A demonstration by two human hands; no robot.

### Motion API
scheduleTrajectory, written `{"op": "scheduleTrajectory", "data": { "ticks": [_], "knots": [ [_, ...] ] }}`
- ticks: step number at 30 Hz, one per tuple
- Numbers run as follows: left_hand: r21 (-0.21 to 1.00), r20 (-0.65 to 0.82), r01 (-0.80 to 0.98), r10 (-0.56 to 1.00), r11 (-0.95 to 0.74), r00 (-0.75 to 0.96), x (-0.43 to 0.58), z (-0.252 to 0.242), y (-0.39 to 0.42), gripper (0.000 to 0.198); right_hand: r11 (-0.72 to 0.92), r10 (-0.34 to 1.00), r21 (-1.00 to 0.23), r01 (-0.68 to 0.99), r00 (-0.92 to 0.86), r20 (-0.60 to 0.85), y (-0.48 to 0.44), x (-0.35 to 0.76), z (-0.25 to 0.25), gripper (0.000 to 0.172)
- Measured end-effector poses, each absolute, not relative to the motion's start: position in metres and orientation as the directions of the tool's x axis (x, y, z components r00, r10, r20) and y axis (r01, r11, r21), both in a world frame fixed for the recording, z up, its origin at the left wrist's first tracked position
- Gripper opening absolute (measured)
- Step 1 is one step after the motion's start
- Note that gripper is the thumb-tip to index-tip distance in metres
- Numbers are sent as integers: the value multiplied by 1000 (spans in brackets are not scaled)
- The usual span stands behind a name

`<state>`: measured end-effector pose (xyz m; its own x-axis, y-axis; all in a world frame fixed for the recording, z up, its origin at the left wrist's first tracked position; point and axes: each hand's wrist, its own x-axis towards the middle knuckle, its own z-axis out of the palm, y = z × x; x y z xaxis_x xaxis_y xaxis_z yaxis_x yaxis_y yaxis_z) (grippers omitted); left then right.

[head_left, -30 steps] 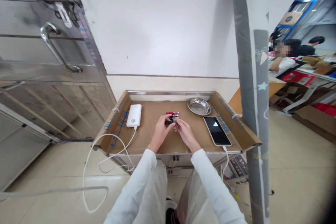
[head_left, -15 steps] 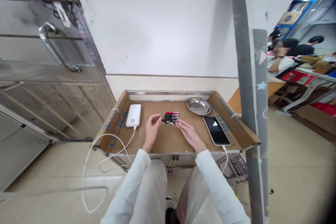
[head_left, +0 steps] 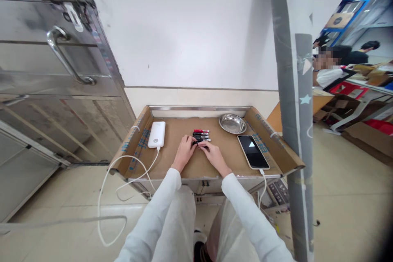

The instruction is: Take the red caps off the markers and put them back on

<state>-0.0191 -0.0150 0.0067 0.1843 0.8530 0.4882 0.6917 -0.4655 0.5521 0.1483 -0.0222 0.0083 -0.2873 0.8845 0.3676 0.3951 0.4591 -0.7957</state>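
Note:
Several markers lie side by side in a short stack of rows at the middle of the cardboard-lined cart top [head_left: 172, 163]. A red marker [head_left: 201, 130] is farthest from me, with black markers [head_left: 201, 136] nearer. My left hand [head_left: 184, 150] is closed on the left end of the nearest black marker [head_left: 197, 143]. At its right end, my right hand [head_left: 214, 155] pinches it between thumb and fingers. Both hands cover much of this marker, and their fingertips nearly meet.
A white power bank [head_left: 156, 134] with a cable [head_left: 104, 196] lies at left. On the right are a round metal dish [head_left: 232, 124] and a plugged-in phone [head_left: 253, 152]. A wrapped pole [head_left: 296, 90] stands beside the cart; people sit at the far right.
Both hands have come closer together, the left moving right and slightly nearer me, the right moving left. The nearest black marker now lies between them, in line with the row.

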Motion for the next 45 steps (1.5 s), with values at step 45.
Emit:
{"op": "scheduleTrajectory", "data": {
  "ticks": [45],
  "knots": [
    [342, 493, 940, 851, 1, -181, -28, 3, -23, 27, 223, 886, -316, 922, -56, 460, -24, 179, -6, 33]
  ]
}}
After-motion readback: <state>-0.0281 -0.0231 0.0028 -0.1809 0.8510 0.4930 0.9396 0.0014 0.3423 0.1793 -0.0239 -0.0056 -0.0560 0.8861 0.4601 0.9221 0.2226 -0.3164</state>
